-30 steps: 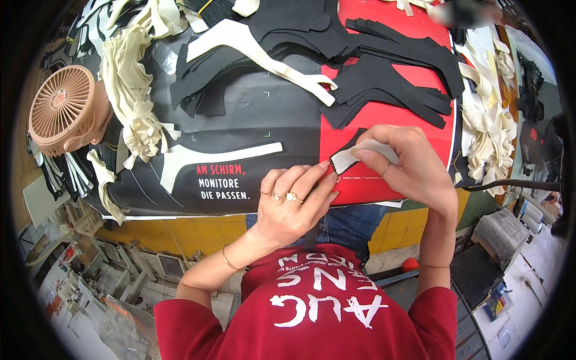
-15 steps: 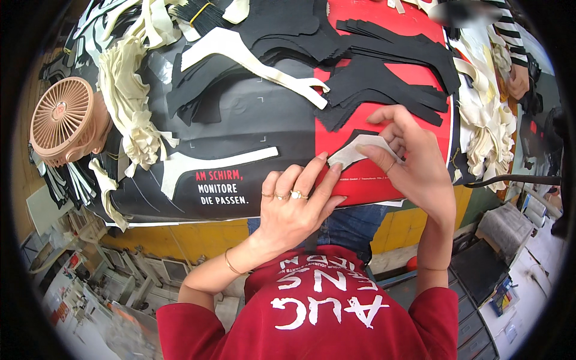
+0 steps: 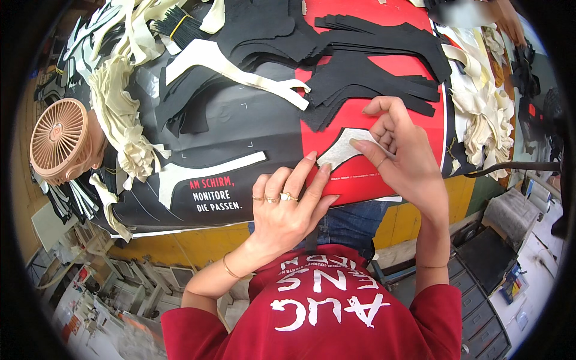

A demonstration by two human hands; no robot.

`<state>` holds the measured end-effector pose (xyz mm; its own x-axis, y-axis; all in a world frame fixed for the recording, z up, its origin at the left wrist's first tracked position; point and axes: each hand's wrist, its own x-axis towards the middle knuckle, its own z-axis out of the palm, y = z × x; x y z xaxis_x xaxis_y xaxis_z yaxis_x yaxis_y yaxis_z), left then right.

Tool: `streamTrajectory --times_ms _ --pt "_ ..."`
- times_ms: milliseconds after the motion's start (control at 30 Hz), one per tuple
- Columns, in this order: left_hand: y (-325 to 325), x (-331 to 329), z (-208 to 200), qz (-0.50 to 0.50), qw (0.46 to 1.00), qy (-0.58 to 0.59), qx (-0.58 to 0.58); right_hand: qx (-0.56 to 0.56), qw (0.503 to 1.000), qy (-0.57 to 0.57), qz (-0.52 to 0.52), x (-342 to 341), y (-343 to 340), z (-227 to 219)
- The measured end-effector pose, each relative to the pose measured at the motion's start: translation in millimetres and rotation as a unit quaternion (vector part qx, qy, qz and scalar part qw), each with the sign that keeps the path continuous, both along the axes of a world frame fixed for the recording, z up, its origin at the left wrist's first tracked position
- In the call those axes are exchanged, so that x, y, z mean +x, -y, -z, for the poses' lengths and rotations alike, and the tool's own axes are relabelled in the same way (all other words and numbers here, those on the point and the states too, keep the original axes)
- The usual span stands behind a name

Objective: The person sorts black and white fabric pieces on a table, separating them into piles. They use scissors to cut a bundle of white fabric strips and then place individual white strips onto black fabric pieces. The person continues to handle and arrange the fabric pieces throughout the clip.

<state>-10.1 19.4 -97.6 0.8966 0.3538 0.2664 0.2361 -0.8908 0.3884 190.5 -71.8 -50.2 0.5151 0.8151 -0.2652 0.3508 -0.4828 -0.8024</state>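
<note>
A small Y-ended white piece (image 3: 346, 147) lies over a matching black piece, whose dark rim shows along its edges, on the red part of the printed sheet (image 3: 354, 185). My left hand (image 3: 288, 201), with rings on its fingers, has its fingertips at the piece's lower left corner, closed on it. My right hand (image 3: 408, 156) presses its thumb on the upper right part of the piece, its other fingers curled. That right end is partly hidden by the hand. To the left lies a longer white piece with a black edge (image 3: 210, 173).
Stacks of black cut pieces (image 3: 372, 84) lie beyond my hands, with a white forked piece (image 3: 234, 69) on top of some. Cream bundles (image 3: 123, 120) hang at left, more (image 3: 480, 126) at right. A pink fan (image 3: 63, 141) stands far left. Another person's hand (image 3: 509, 24) shows far right.
The white piece now sits more evenly over the black one, with dark rim showing around more of it. The whole view has shifted, so the table contents appear further left.
</note>
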Motion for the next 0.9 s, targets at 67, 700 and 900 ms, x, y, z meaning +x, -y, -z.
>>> streamTrajectory --times_ms 67,700,900 --pt "-0.6 -0.3 -0.8 0.004 1.000 0.001 -0.002 -0.004 1.000 0.018 -0.004 -0.9 1.0 1.2" --pt "7.3 24.6 -11.4 0.109 0.977 -0.175 -0.050 -0.064 0.985 0.048 0.154 -6.8 38.5 -10.7" --pt "8.7 22.4 -15.7 0.091 0.973 -0.195 -0.089 -0.039 0.993 0.044 0.105 -8.8 54.9 -6.0"
